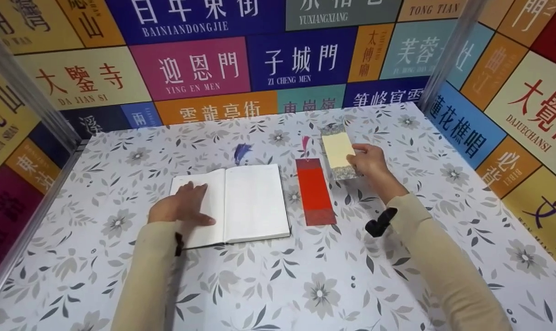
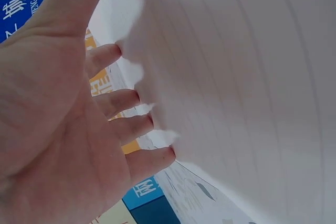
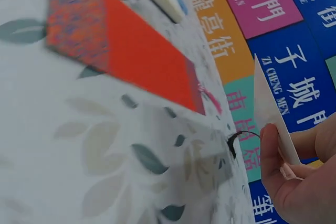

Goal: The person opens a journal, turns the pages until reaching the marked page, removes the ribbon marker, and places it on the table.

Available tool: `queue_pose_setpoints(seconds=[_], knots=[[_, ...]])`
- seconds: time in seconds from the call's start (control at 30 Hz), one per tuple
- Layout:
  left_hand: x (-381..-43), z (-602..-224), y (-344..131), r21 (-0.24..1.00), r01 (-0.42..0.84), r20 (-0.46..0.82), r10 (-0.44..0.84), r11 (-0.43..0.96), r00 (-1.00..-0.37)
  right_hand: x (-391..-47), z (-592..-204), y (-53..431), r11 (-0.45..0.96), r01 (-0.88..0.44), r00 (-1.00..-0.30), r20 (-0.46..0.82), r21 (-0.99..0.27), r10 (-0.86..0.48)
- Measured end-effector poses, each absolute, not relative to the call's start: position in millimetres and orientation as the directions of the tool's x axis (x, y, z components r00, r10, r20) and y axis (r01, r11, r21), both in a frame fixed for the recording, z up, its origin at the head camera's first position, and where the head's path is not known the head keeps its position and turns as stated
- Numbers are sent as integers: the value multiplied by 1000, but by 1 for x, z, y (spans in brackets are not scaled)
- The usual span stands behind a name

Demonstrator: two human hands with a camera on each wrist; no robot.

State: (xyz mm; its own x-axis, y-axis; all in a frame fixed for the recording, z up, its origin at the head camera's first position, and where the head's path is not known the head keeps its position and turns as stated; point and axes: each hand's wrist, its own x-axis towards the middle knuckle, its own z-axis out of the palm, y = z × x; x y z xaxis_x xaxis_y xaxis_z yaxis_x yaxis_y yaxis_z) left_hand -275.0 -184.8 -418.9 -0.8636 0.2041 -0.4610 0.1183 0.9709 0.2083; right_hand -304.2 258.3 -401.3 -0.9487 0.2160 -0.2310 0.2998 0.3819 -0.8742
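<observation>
An open book (image 1: 257, 202) with blank-looking pages in the head view lies on the table. My left hand (image 1: 180, 207) rests on its left page, fingers spread and fingertips touching the paper; faint ruled lines show on that page (image 2: 247, 77) in the left wrist view. My right hand (image 1: 372, 161) pinches a cream bookmark (image 1: 338, 149) with grey patterned ends by its right edge, thumb on one face and fingers behind. The right wrist view shows the bookmark (image 3: 270, 108) edge-on, tilted above the table, with a dark tassel (image 3: 232, 144). Between book and bookmark lies a red bookmark (image 1: 315, 191).
A blue-purple tassel (image 1: 242, 151) sticks out past the book's top edge. The red bookmark has a pink tassel (image 1: 305, 145). A floral cloth (image 1: 319, 294) covers the table, and panels with large Chinese lettering (image 1: 200, 69) stand behind and at both sides.
</observation>
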Motion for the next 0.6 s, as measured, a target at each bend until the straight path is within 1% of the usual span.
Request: queue_pose_setpoints(seconds=[0.17,0.47,0.6], knots=[[-275,-418,-186,226,155,-449,244,962,-859,-290,-408,263,451,272,-962,-228,-850,151],[-273,-417,-185,215,134,-451,220,967,-865,-273,-416,264,483,247,-969,-219,-840,115],[-273,-418,-184,208,125,-452,209,970,-867,-268,-423,266,497,257,-966,-234,-829,110]])
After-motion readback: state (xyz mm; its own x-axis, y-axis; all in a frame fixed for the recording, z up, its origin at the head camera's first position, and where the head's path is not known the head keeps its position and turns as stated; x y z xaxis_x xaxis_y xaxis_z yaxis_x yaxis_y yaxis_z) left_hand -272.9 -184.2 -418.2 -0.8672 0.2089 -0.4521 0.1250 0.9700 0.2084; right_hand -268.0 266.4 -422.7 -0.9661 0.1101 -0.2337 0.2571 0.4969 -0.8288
